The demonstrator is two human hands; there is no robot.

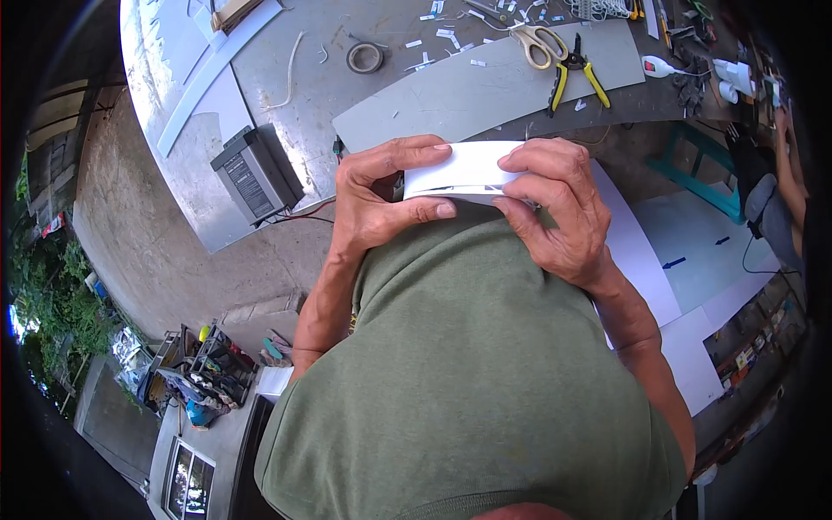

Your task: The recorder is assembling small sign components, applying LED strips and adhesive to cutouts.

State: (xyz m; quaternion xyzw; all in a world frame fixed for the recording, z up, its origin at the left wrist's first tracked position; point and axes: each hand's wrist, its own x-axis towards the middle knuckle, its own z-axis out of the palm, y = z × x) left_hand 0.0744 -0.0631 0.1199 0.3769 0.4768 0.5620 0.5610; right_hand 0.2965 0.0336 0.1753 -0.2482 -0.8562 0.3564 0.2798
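Observation:
Close to my chest, at the table's near edge, I hold a white box-like piece [468, 160] between both hands. A narrow dark gap runs along its lower side; what lies inside I cannot make out. My left hand [381, 186] grips its left end, with the thumb below and the fingers along the top. At the right end, my right hand [555, 195] is closed on it, fingertips on the upper face and thumb at the lower edge. Just beyond lies a long grey sheet [485, 91], and the piece overlaps its near edge in view.
On the metal table lie scissors [537, 45], yellow-handled wire strippers [576, 78], a roll of dark tape [365, 58] and small white scraps. A dark power supply box [260, 173] with wires sits at the left corner. To the right are a teal stool [702, 169] and another person's arm [787, 160].

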